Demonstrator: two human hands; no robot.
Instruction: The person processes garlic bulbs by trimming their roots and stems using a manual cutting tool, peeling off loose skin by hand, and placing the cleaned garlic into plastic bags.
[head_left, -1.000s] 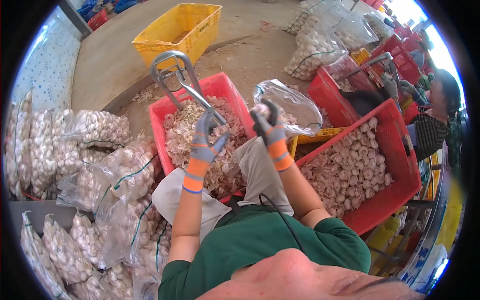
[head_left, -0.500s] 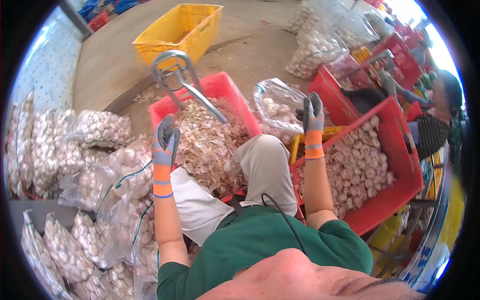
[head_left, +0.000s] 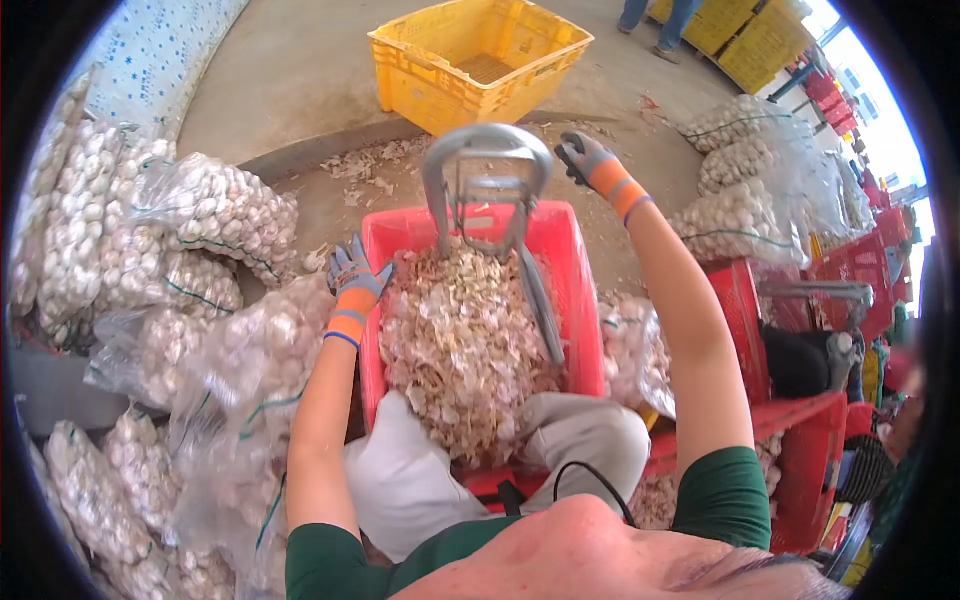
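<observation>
In grey and orange gloves, my left hand is at the left rim of a red crate, fingers spread and nothing in it. My right hand reaches forward past the crate's far right corner, fingers apart, holding nothing that I can see. Loose garlic skins fill the crate between my knees. A metal frame with a long lever stands over its far side. Right of the crate, under my right forearm, is a clear bag of garlic bulbs.
An open yellow crate stands on the floor ahead. Filled garlic bags are piled at the left, more at the right. Another red crate holds garlic beside my right side. A co-worker's gloved hand shows at the far right.
The view has swung right. My hands have moved apart, my left to the crate's left rim and my right forward past its far corner. The garlic bulb earlier in my right hand is gone.
</observation>
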